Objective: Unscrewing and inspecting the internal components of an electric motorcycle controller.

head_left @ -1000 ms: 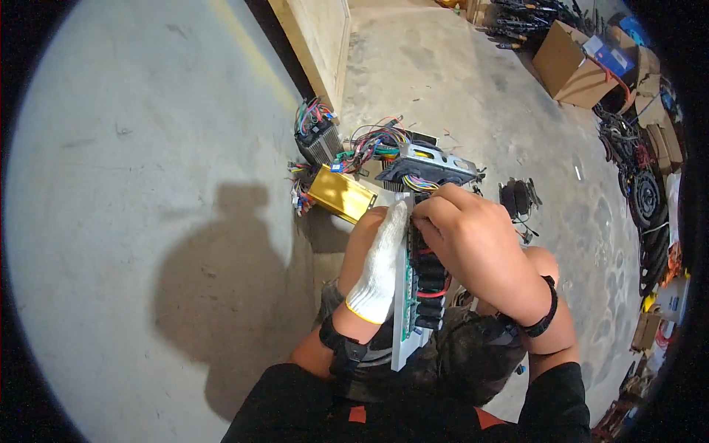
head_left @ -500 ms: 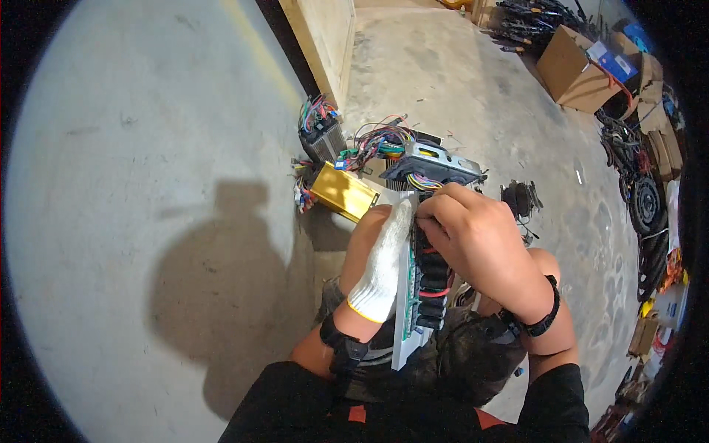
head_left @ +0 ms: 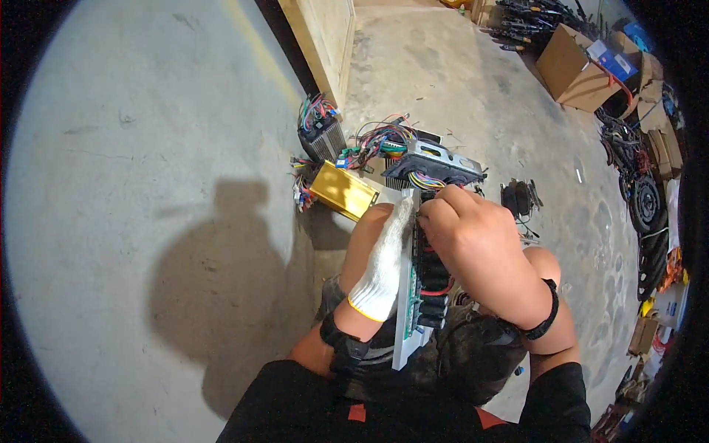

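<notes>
1. Work appears to be midway: a circuit board (head_left: 408, 325) stands exposed on its pale metal plate (head_left: 399, 356), tilted nearly on edge between the two hands, above the person's dark trousers (head_left: 480, 354).
2. Done, by the look of it: no cover sits over the board's components. Left as they are: a row of black cylinders (head_left: 432, 303) and a red wire (head_left: 437, 291), all attached, with neither hand on the lower ones. How much remains cannot be told.
3. The left hand (head_left: 382, 269), in a white glove with a yellow-edged cuff, lies along the plate's outer side, stretched toward its far end and apparently clasping it; the fingers underneath are hidden.
4. The right hand (head_left: 467, 225), bare, bends its fingers inward at the board's far end. The fingertips are partly hidden, so whether they pinch a part or merely press on it cannot be told.
5. Just beyond, a gold box (head_left: 344, 190), a dark finned unit (head_left: 325, 142) trailing coloured wires (head_left: 314, 111), and a silver-and-black housing (head_left: 436, 166) sit close together.
</notes>
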### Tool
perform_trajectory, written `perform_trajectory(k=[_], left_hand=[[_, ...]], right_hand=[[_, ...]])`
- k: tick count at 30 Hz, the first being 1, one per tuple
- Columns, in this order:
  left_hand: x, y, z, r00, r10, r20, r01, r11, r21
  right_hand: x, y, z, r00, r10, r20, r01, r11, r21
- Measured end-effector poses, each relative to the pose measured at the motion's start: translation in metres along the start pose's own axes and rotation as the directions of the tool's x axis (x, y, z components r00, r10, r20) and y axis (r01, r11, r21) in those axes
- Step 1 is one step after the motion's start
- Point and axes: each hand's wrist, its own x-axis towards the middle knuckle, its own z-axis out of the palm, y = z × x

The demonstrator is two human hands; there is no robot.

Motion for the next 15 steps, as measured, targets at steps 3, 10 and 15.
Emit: perform_trajectory(k=[3, 10, 15], left_hand=[[-0.001, 0.004, 0.004, 0.999, -0.049, 0.005, 0.049, 0.974, -0.222], [-0.001, 0.014, 0.009, 0.994, -0.088, 0.058, 0.104, 0.924, -0.367], [0.0, -0.002, 0.004, 0.997, 0.008, 0.072, 0.01, 0.968, -0.249]], right_hand=[[0.0, -0.002, 0.001, 0.999, -0.044, -0.021, 0.043, 0.998, -0.048], [0.0, -0.005, 0.002, 1.0, 0.007, 0.019, -0.005, 0.994, -0.108], [-0.001, -0.004, 0.003, 1.0, -0.004, 0.0, 0.004, 0.995, -0.098]])
